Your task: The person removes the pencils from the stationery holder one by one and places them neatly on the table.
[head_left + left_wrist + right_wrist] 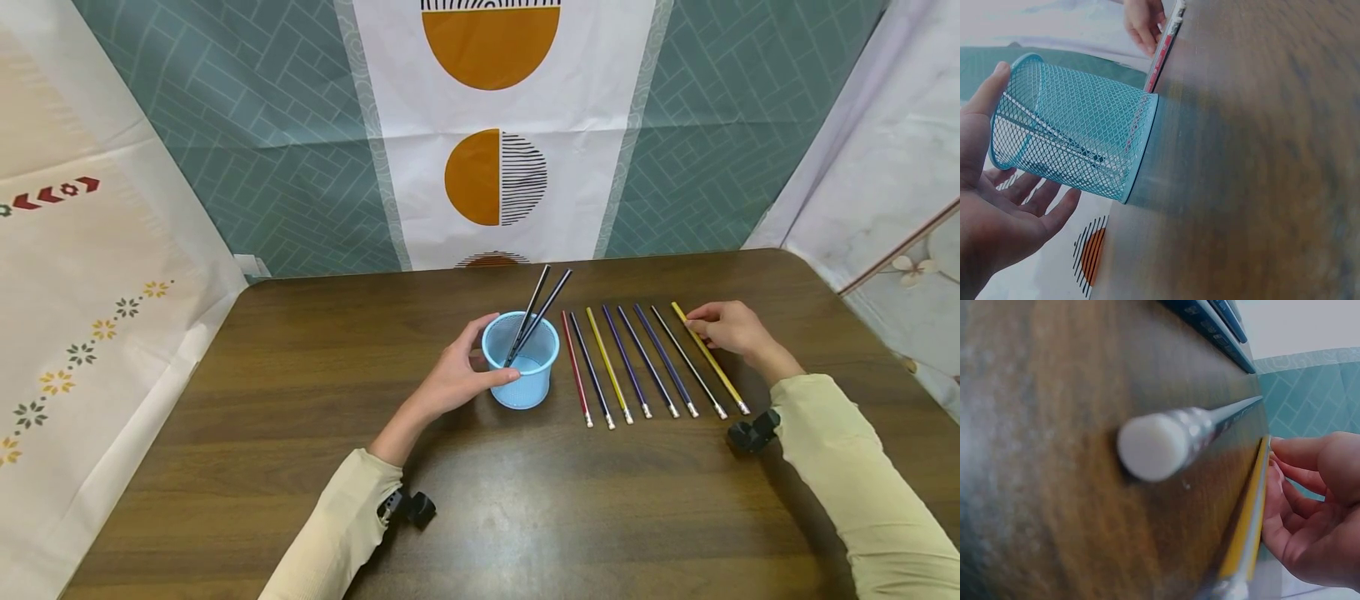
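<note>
A light blue mesh pencil cup (525,393) stands upright on the table. My left hand (457,375) grips it from the left, thumb at the near rim and fingers round the far side. Two dark pencils (556,288) lean inside it. To the right, my right hand (731,328) pinches the upper part of the rightmost yellow pencil (722,375), which lies flat with its eraser toward me. In the right wrist view, the thumb and fingers meet at the far end of that yellow pencil (1249,528). A black pencil (688,361) lies just left of it.
Between the cup and the right hand, several pencils lie side by side, among them a red pencil (576,367), another yellow pencil (609,367) and a dark blue pencil (666,360). Behind the brown wooden table (315,350) hangs a patterned cloth (300,167).
</note>
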Demonstrator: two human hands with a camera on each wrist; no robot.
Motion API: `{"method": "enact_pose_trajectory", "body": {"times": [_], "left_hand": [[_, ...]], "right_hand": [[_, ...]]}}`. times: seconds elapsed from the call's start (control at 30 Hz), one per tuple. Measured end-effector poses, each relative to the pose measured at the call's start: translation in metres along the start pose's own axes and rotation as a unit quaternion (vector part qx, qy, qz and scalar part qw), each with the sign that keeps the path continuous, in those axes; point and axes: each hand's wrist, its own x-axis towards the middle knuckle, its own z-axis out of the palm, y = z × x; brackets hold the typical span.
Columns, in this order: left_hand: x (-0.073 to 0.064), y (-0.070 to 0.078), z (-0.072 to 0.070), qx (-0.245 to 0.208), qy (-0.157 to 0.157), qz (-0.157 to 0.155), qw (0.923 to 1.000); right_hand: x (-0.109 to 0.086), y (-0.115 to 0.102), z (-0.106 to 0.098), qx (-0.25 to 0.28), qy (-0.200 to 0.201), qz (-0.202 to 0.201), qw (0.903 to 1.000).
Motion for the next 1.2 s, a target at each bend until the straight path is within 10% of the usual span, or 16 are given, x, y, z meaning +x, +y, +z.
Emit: {"method": "enact_pose_trajectory", "body": {"times": [0.73, 1.2], "left_hand": [[0.000, -0.001, 0.000, -0.004, -0.001, 0.001, 1.0000], [0.000, -0.001, 0.000, -0.002, 0.001, -0.001, 1.0000]], "right_hand": [[-0.003, -0.005, -0.002, 0.016, 0.036, -0.014, 0.9991], [-0.009, -0.055, -0.007, 0.027, 0.067, -0.076, 0.9945]]}}
